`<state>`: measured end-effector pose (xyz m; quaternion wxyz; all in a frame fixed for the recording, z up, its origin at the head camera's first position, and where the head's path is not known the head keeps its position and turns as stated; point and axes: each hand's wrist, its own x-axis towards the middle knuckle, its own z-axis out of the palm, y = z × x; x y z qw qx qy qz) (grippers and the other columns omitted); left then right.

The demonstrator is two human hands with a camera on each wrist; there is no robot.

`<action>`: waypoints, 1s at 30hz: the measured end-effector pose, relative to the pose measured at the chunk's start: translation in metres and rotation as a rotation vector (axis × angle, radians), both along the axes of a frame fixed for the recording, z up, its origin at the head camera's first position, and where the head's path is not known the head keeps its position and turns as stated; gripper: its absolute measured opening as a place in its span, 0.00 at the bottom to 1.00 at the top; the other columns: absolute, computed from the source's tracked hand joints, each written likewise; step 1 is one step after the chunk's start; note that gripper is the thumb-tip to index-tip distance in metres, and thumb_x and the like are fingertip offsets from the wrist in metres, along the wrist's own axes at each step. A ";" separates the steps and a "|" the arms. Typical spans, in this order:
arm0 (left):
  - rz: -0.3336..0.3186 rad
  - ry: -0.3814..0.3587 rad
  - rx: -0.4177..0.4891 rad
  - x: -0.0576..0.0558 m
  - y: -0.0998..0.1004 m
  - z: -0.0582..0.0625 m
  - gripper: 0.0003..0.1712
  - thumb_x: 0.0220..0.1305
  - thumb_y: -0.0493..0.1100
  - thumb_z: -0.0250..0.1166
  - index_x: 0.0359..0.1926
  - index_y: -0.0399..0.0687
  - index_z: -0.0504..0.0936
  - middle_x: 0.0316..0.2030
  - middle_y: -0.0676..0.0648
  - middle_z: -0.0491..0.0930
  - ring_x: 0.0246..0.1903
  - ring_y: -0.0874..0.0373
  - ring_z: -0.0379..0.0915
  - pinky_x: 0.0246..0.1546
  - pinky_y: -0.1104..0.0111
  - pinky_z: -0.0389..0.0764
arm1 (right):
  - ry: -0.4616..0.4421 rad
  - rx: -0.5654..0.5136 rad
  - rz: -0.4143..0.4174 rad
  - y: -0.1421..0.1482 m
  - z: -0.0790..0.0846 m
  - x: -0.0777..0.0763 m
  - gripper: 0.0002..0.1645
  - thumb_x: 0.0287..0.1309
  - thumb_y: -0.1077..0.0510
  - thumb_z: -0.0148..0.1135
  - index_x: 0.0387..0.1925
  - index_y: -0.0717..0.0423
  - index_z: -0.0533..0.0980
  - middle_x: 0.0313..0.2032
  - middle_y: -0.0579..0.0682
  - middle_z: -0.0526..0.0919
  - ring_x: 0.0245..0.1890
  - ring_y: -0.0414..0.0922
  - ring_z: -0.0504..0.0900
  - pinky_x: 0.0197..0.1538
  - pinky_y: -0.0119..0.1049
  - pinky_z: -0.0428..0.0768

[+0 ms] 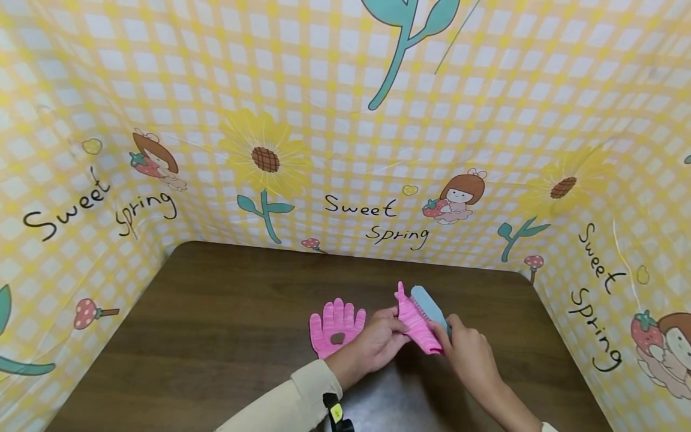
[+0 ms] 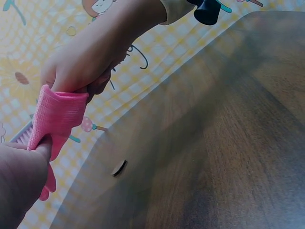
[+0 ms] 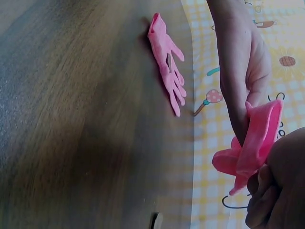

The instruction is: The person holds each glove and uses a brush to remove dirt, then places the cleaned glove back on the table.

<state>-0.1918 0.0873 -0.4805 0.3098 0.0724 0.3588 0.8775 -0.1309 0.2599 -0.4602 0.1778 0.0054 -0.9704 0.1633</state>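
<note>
In the head view a pink knit glove is held up above the table. My left hand pinches its side between thumb and fingers. My right hand grips the handle of a light blue brush, whose bristles face the glove, and its thumb lies by the cuff. The left wrist view shows the held glove between both hands, with part of the brush bristles behind it. A second pink glove lies flat, fingers spread, with a brown oval spot on it.
Dark brown wooden table lies under the hands. A yellow checked cloth with printed flowers and lettering surrounds it at the back and sides. A small flat brownish piece lies on the table in the left wrist view.
</note>
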 end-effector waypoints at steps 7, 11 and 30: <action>-0.004 -0.002 0.005 0.001 0.001 0.000 0.39 0.61 0.19 0.37 0.76 0.24 0.50 0.77 0.27 0.52 0.78 0.38 0.44 0.78 0.44 0.49 | -0.039 -0.012 -0.012 0.005 0.000 -0.002 0.21 0.68 0.46 0.64 0.31 0.58 0.71 0.13 0.45 0.66 0.15 0.42 0.66 0.17 0.35 0.64; 0.002 -0.007 -0.007 0.001 0.002 0.000 0.39 0.61 0.19 0.37 0.76 0.23 0.51 0.77 0.27 0.53 0.78 0.37 0.45 0.78 0.45 0.50 | -0.050 -0.013 -0.017 0.006 0.000 -0.002 0.21 0.69 0.45 0.63 0.32 0.59 0.72 0.13 0.45 0.66 0.15 0.42 0.66 0.17 0.36 0.64; 0.004 -0.008 -0.007 0.004 0.002 0.001 0.40 0.59 0.18 0.36 0.75 0.22 0.51 0.77 0.27 0.51 0.78 0.37 0.44 0.78 0.44 0.48 | -0.041 -0.026 -0.036 0.010 -0.004 -0.004 0.21 0.70 0.47 0.62 0.32 0.60 0.71 0.13 0.46 0.67 0.15 0.43 0.66 0.16 0.36 0.64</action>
